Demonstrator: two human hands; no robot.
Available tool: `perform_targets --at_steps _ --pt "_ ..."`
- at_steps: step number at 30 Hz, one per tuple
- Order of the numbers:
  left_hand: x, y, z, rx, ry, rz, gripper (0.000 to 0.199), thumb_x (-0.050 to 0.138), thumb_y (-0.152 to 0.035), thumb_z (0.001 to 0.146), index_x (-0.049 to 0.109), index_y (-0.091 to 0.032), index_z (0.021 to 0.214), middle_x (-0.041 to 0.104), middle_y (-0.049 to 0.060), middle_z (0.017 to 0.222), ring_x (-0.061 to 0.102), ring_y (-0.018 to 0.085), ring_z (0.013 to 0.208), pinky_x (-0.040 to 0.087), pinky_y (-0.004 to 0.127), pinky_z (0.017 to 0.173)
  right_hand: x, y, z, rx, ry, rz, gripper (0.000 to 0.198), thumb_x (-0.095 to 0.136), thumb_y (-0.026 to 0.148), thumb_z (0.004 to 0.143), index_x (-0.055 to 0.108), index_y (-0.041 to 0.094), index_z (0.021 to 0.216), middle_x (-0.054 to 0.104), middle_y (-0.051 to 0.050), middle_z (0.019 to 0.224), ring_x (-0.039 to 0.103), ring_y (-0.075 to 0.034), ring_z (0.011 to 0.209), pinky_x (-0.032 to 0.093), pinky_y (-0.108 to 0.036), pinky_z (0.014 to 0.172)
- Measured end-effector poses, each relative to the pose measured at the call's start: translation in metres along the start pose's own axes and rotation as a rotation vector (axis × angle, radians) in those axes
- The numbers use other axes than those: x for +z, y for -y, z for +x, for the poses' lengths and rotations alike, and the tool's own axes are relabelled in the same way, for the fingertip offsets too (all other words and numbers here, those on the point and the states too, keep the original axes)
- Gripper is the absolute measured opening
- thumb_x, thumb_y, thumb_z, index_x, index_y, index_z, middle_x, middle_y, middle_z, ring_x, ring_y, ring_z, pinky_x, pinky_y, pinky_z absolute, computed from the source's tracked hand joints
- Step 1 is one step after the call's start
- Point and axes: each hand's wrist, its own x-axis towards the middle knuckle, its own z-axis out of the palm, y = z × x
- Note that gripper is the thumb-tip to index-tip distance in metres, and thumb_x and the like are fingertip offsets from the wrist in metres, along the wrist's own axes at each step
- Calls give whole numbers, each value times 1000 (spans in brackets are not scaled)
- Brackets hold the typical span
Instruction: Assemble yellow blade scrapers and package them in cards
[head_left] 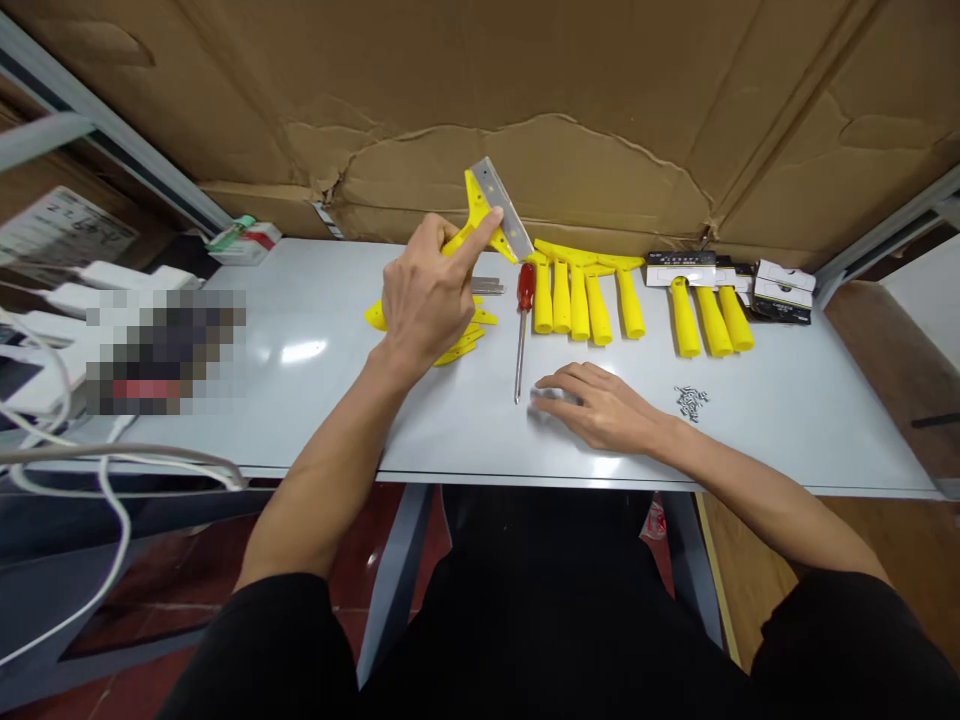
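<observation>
My left hand (pixel 435 285) is closed around a yellow scraper (pixel 478 200), held up above the table, its index finger lying along the metal blade (pixel 501 205). Below that hand lie several flat yellow plastic pieces (pixel 461 347) and a few metal strips (pixel 487 286). My right hand (pixel 596 408) rests low over the table with its fingers apart and nothing in them. Just left of its fingertips lies a screwdriver (pixel 526 290) with a red handle. Right of this hand is a small pile of screws (pixel 691 403).
Yellow scraper handles (pixel 577 300) stand in a row at the back. Further right, several more yellow handles (pixel 709 320) lie by black-and-white packages (pixel 782 290). White chargers and cables (pixel 112 470) crowd the left end. Cardboard (pixel 562 100) walls off the back.
</observation>
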Motion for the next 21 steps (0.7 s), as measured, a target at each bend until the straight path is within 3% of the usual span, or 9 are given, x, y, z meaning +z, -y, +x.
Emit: perform_targets --at_steps 4,8,11,14,17,21 --pt "-2 21 4 -42 -39 7 53 30 -30 110 45 -39 159 61 11 117 59 27 104 48 40 76 9 -4 23 5 49 -55 35 49 11 98 70 19 124 67 -8 130 55 -21 113 48 -35 88" --pt "-3 37 6 -36 -110 8 54 30 -35 109 41 -42 161 62 12 115 60 27 105 47 41 75 30 -11 87 -40 186 -122 38 40 12 102 66 13 130 59 -12 147 53 -24 123 45 -39 95" --pt "0 39 7 -60 -124 9 53 31 -34 108 46 -41 159 64 13 115 59 27 98 46 41 73 52 -12 138 -22 264 -151 41 35 12 103 62 9 135 52 -16 155 52 -25 128 43 -39 98" --pt "7 36 6 -109 -81 12 52 31 -31 108 54 -35 155 64 17 114 58 27 93 45 41 72 71 -13 166 1 301 -155 35 39 10 102 66 7 123 68 -19 128 58 -24 114 42 -38 92" --pt "13 34 6 -57 -88 -24 51 31 -33 109 56 -34 154 64 17 114 58 27 93 46 40 72 76 -15 171 12 322 -150 33 39 8 102 69 8 114 73 -16 101 60 -22 99 41 -39 90" --pt "13 35 5 -17 -125 -40 51 29 -36 110 54 -37 155 63 15 113 58 27 96 47 36 72 60 -14 159 38 292 -144 46 26 8 104 69 9 119 71 -16 100 59 -21 97 42 -41 90"
